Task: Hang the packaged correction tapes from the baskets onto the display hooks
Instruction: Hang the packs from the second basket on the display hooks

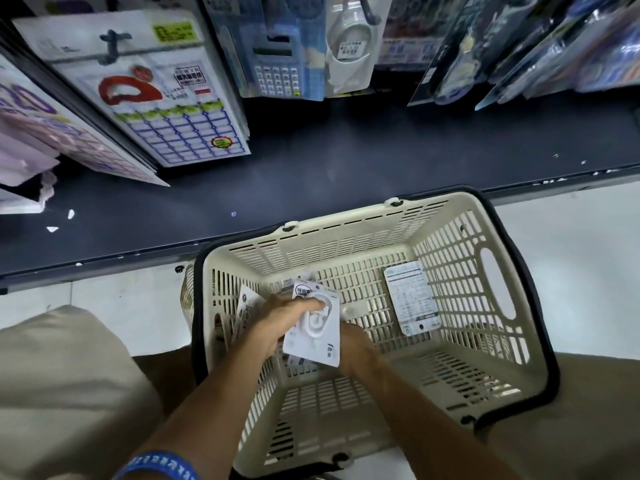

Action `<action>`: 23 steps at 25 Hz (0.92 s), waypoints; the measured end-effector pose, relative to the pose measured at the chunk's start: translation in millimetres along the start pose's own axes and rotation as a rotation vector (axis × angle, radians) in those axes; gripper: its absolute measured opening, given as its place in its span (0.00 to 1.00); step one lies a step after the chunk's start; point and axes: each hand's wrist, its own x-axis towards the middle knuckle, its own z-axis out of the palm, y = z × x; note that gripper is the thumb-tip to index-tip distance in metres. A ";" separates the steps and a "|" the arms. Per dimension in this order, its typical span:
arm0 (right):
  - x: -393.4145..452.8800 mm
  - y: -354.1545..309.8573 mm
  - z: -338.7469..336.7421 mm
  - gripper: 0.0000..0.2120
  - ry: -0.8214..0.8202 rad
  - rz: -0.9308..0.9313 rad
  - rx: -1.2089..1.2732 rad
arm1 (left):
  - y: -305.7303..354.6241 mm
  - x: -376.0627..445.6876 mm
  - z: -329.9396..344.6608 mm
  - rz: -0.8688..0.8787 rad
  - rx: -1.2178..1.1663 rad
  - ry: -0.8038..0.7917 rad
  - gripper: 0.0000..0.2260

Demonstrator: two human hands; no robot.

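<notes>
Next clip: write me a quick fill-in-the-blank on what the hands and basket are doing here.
1. The left hand holds a packaged correction tape over the ____.
2. A second pack leans against the basket's ____ wall.
3. The wristband on the left arm is ____.
Missing words: basket; right; blue

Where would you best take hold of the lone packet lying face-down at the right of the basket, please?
Pinch the flat packet by a bare card edge, coming straight down from above. It lies apart from the others on the basket floor, so a grip there looks unobstructed.
</notes>
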 end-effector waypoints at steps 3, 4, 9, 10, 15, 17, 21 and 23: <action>0.0 3.4 -3.3 0.19 -0.039 0.039 0.013 | 6.4 7.1 -7.0 0.008 -0.033 0.005 0.21; 1.2 3.9 -4.1 0.20 -0.033 0.053 -0.016 | 9.0 9.5 -11.4 0.012 -0.060 -0.011 0.20; 3.3 1.5 -18.9 0.27 0.005 -0.153 -0.280 | 15.4 11.2 -33.8 -0.021 -0.073 -0.047 0.19; 0.9 -2.5 -25.0 0.28 0.015 -0.196 -0.342 | 16.2 9.7 -38.9 -0.027 -0.068 -0.075 0.21; -28.6 -17.5 -82.5 0.21 0.005 -0.320 -0.346 | 14.0 -2.8 -48.0 0.032 -0.177 -0.291 0.20; -47.4 -23.0 -117.9 0.23 -0.052 -0.252 -0.247 | 13.1 -7.9 -41.2 0.098 -0.263 -0.313 0.21; -99.7 -29.7 -201.5 0.29 -0.144 -0.021 -0.091 | 27.2 -35.5 -20.3 0.223 -0.407 -0.391 0.30; -135.0 -26.6 -245.5 0.24 -0.109 0.038 -0.134 | 40.0 -53.0 -8.3 0.345 -0.370 -0.429 0.36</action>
